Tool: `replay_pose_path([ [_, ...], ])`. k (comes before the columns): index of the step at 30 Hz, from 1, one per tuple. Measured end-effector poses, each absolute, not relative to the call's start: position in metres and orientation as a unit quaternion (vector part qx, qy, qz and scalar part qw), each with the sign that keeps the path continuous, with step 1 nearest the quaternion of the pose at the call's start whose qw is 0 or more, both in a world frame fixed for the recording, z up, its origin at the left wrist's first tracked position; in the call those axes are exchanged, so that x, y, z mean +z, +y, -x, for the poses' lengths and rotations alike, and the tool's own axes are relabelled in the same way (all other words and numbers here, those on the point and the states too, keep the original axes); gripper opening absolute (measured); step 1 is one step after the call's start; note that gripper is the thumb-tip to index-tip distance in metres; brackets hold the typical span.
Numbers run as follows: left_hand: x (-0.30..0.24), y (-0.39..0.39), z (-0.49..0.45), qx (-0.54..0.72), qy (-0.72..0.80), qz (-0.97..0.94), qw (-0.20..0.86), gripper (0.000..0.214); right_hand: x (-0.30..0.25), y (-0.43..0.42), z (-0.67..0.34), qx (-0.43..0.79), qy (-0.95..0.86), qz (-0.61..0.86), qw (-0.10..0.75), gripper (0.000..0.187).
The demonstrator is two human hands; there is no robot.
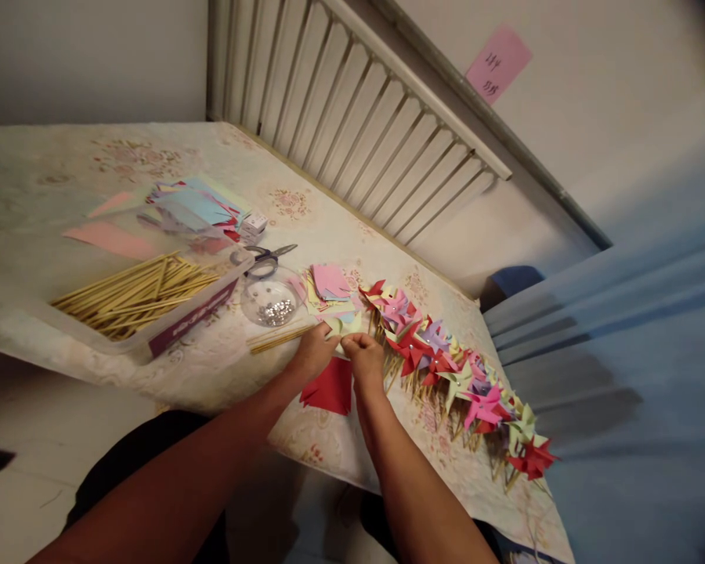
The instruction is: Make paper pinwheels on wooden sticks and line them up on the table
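My left hand [313, 350] and my right hand [364, 354] meet over the table, both pinching a pale yellow-green paper piece [341, 324] between their fingertips. A red paper square [330, 388] lies just below the hands. A few wooden sticks [275, 338] lie to the left of my left hand. To the right runs a row of finished paper pinwheels [446, 362] in red, pink, purple and green, reaching the table's near corner.
A clear tray of wooden sticks [135, 298] stands at the left. A round clear dish of shiny pins [269, 302], scissors [265, 256], stacked cut paper squares [329, 283] and coloured sheets [193, 207] lie behind. A metal railing [376, 125] borders the table's far side.
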State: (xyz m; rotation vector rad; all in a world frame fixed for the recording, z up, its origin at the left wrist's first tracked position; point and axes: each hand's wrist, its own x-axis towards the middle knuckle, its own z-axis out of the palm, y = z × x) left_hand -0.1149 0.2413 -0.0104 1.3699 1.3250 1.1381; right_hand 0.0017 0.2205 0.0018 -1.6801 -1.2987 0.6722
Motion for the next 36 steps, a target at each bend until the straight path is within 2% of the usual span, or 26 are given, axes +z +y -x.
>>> replay_pose_path([
  [5,-0.005,0.239,0.117,0.460,0.531,-0.554,0.447,0.023,0.019,0.214,-0.006,0.104,-0.681,0.622,0.372,0.015],
  [7,-0.004,0.238,0.116,0.459,0.535,-0.550,0.448,0.024,0.016,0.215,-0.006,0.136,-0.650,0.638,0.390,0.014],
  [10,-0.003,0.238,0.116,0.457,0.540,-0.544,0.451,0.025,0.005,0.220,-0.002,0.263,-0.527,0.677,0.441,0.014],
  [12,-0.002,0.238,0.117,0.456,0.540,-0.544,0.452,0.025,0.002,0.223,-0.001,0.311,-0.485,0.685,0.447,0.015],
  [19,0.002,0.238,0.119,0.454,0.537,-0.547,0.454,0.025,0.024,0.216,-0.006,0.121,-0.674,0.628,0.370,0.013],
  [23,0.001,0.238,0.118,0.448,0.541,-0.548,0.455,0.024,0.010,0.221,-0.004,0.278,-0.535,0.675,0.425,0.013],
  [26,0.001,0.237,0.118,0.449,0.543,-0.546,0.454,0.024,0.004,0.225,-0.003,0.349,-0.467,0.694,0.423,0.013],
  [28,0.000,0.237,0.119,0.452,0.540,-0.546,0.453,0.024,0.010,0.224,-0.004,0.302,-0.529,0.684,0.402,0.011],
  [32,0.000,0.238,0.119,0.459,0.528,-0.546,0.460,0.022,0.027,0.216,-0.007,0.129,-0.683,0.633,0.341,0.013],
  [34,-0.001,0.238,0.118,0.460,0.529,-0.545,0.460,0.022,0.026,0.215,-0.007,0.124,-0.678,0.639,0.342,0.014],
  [36,-0.002,0.239,0.117,0.459,0.536,-0.542,0.456,0.023,0.018,0.218,-0.006,0.196,-0.616,0.662,0.378,0.014],
])
